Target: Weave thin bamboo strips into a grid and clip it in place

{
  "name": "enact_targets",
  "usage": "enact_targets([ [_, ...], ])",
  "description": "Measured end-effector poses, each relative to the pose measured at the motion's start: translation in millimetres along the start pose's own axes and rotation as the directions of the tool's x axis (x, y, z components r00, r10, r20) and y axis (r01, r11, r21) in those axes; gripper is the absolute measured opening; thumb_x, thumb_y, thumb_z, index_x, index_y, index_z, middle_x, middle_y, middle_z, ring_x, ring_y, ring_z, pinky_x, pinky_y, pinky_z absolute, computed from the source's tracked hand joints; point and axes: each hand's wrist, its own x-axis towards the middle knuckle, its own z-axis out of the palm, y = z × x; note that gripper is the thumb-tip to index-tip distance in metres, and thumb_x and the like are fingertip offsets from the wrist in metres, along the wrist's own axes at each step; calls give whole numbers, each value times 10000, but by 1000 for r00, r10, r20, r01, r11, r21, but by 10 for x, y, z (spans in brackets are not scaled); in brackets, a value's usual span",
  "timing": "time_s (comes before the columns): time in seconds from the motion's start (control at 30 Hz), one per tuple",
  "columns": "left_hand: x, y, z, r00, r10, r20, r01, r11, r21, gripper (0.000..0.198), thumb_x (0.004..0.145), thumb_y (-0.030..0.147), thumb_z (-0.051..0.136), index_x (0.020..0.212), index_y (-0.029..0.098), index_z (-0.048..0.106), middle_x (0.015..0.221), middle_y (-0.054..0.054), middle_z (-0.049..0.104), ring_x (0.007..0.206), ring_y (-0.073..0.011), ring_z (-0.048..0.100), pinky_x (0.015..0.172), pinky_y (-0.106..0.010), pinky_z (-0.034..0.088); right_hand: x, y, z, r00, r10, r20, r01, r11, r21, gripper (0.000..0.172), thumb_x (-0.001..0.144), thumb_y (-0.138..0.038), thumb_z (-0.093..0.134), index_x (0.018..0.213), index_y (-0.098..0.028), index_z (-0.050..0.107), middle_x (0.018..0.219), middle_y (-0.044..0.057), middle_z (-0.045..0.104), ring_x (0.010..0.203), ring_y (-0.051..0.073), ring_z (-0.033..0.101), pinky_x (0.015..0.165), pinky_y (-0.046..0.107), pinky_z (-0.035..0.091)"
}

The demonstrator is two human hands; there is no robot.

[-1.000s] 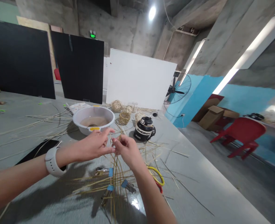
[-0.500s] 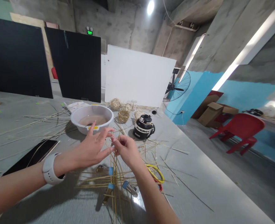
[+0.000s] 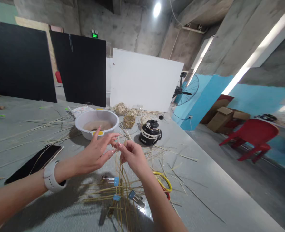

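Observation:
My right hand [image 3: 134,156] pinches thin cane strips [image 3: 122,169], which run down from its fingertips. Close on its left is my left hand [image 3: 101,149], wearing a white watch; its fingers are apart and their tips come up to the right fingertips. Whether they touch a strip I cannot tell. Below both hands, more strips cross on the table, with a blue-ended metal clip [image 3: 113,180], a second clip [image 3: 114,201] and a third clip [image 3: 136,198] around the crossing.
Behind my hands stand a white basin [image 3: 97,112] of water and a black jug [image 3: 149,132]. Woven balls [image 3: 120,109] lie farther back. A phone [image 3: 34,162] rests at left; yellow-handled scissors [image 3: 165,180] lie partly behind my right forearm. Loose strips [image 3: 43,124] are scattered about.
The whole view has shifted slightly. My two hands stay close together at the strips, with only small finger movement. The clips and other things keep their places on the table.

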Motion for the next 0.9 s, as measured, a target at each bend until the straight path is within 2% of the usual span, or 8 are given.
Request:
enact_targets([
  [0.13,6,-8,-52,1000,31,2,-31,999,33,342,956,274,442,1279,191,367,1057,-26,657,1107,-186,584,1142,-557,-45,-4,10,-3,1000,4,-14,-5,998,-70,361,861,-448,555,610,-203,471,460,-38,531,433,109,519,453,206,376],
  [0.23,-3,11,-75,998,60,-28,-57,992,117,294,935,273,493,1214,194,443,886,22,654,970,-170,620,1139,-541,21,2,30,-2,1000,6,-25,-8,996,-93,371,859,-449,566,604,-203,457,460,-42,528,428,107,531,448,201,372],
  [0.33,-20,41,-72,996,76,-49,-68,985,162,254,943,231,467,1194,194,473,895,6,652,928,-177,622,1108,-534,119,8,60,6,999,9,-35,-12,997,-79,360,855,-442,568,613,-202,451,475,-50,514,423,108,543,433,197,374],
  [0.43,-30,54,-67,994,93,-52,-82,980,179,260,947,216,456,1206,209,483,1020,-28,664,967,-198,618,1079,-524,166,14,90,12,1000,-4,-25,2,997,-77,328,854,-419,566,632,-199,468,479,-54,508,423,105,538,436,196,384],
  [0.57,-37,50,-83,995,100,3,-99,975,199,344,949,207,455,1292,219,437,1069,-35,671,1019,-203,608,1111,-546,54,18,92,15,1000,-14,-5,14,998,-60,303,855,-401,556,645,-195,484,487,-54,510,423,98,529,437,195,396],
  [0.7,-52,78,-82,992,116,57,-124,977,173,453,954,205,431,1389,180,308,1102,-63,660,1047,-200,609,1122,-559,-64,17,46,35,1000,-10,19,10,1000,-30,285,839,-393,551,647,-189,502,500,-58,499,415,91,515,417,192,396],
  [0.8,-56,114,-58,987,137,87,-145,985,96,493,947,212,449,1401,171,260,1097,-61,659,975,-183,636,1134,-536,-49,21,23,61,999,-1,35,1,1000,-9,243,832,-378,517,702,-178,562,542,-51,518,420,86,503,420,199,421],
  [0.9,-48,111,-29,985,122,126,-121,993,-15,482,938,220,471,1381,188,284,890,12,671,848,-164,642,1135,-523,21,29,26,75,1000,4,22,-4,1000,-30,240,827,-368,501,708,-176,580,570,-40,521,454,97,509,431,211,441],
])
